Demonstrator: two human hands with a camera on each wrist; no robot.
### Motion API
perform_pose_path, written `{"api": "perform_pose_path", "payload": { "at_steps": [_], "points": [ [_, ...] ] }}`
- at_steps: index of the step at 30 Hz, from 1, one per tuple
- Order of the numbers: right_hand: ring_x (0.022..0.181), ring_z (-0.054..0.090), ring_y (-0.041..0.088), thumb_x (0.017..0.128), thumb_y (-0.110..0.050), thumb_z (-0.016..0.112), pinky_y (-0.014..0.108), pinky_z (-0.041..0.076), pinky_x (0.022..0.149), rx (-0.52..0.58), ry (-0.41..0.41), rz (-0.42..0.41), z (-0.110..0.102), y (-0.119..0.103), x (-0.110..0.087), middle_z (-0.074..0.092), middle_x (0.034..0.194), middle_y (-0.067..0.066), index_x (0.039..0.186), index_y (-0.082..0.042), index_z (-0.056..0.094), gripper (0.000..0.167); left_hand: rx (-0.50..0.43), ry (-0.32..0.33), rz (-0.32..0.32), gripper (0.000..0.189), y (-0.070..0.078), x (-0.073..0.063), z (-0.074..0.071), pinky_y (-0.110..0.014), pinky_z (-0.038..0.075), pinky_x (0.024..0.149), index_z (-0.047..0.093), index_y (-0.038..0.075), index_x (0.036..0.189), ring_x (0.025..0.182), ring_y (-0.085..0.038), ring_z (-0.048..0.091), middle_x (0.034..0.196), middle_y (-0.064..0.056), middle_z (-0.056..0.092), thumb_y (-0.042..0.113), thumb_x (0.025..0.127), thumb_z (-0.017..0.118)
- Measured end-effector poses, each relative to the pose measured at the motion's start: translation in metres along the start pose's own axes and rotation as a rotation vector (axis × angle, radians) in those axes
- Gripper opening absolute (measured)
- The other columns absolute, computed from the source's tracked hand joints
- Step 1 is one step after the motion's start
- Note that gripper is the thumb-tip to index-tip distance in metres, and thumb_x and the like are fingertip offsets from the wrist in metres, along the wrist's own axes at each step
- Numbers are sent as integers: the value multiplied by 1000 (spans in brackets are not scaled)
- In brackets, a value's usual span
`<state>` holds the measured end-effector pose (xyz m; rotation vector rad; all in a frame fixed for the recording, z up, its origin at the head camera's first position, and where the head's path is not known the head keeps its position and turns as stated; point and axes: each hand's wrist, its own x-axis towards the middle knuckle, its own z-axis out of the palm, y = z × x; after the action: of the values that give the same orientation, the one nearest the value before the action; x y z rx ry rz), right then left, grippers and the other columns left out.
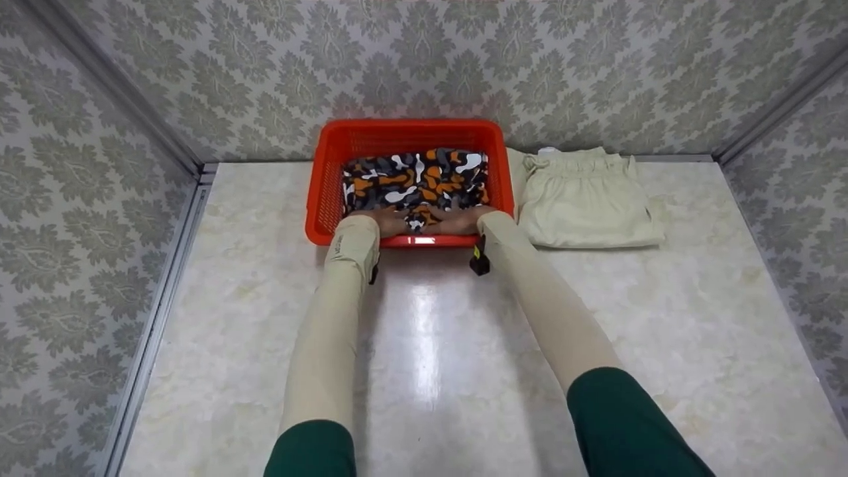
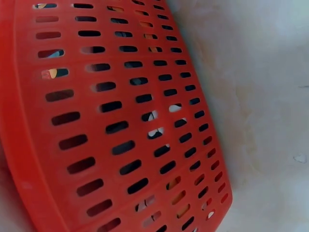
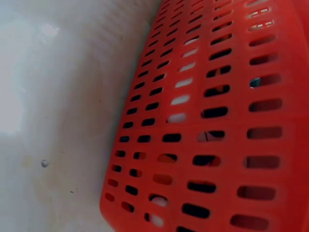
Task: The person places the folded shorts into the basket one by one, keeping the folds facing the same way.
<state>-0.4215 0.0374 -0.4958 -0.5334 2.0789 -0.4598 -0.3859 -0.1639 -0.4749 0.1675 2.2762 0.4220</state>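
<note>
A red plastic basket with slotted walls stands against the back wall. Inside it lies a folded camouflage-patterned cloth in black, orange, grey and white. My left hand reaches over the front rim and rests on the cloth's near edge. Beside it, my right hand lies on the same edge, fingers extended toward the middle. Both wrist views are filled by the basket's front wall, with bits of the cloth showing through the slots and the hands mostly hidden behind it.
To the right of the basket lies a folded cream garment with a gathered elastic waistband. Pale marbled tabletop spreads in front. Patterned wall panels enclose the back and both sides.
</note>
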Motion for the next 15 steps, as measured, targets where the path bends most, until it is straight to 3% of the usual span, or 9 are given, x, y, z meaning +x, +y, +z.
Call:
{"api": "perform_pose_path", "payload": {
  "at_steps": [3,7,11,13,15],
  "points": [
    [154,-8,31,99,-66,43,54,4,123,-14,120,-9,2,4,-7,-7,169,15,165,-27,7,84,49,25,9,65,4,-3,0,-55,3,122,12,20,164,154,-38,-2,170,-10,3,38,104,29],
    [149,29,30,105,-47,48,47,26,120,-15,416,-138,3,8,-25,32,162,13,160,-12,32,67,32,100,-11,64,4,2,3,-56,15,121,20,24,163,153,-37,13,169,-10,15,34,103,35],
    [136,43,27,105,-30,54,43,37,112,-10,800,-345,-2,14,-54,49,147,11,149,-9,49,49,-37,307,-15,55,0,6,11,-62,26,115,42,25,156,145,-37,35,160,-8,39,33,102,46],
    [131,45,27,105,-27,55,42,38,110,-28,982,-409,-6,21,-68,51,142,10,145,-11,54,43,-37,444,29,48,-3,3,16,-64,31,111,53,22,150,139,-37,43,152,-9,50,32,103,50],
    [127,47,28,104,-24,56,43,39,108,-26,1141,-448,-10,34,-78,53,137,12,141,-8,57,40,-28,581,113,42,-4,-3,22,-61,37,108,61,17,143,134,-37,49,145,-12,56,29,103,55]
  ]
}}
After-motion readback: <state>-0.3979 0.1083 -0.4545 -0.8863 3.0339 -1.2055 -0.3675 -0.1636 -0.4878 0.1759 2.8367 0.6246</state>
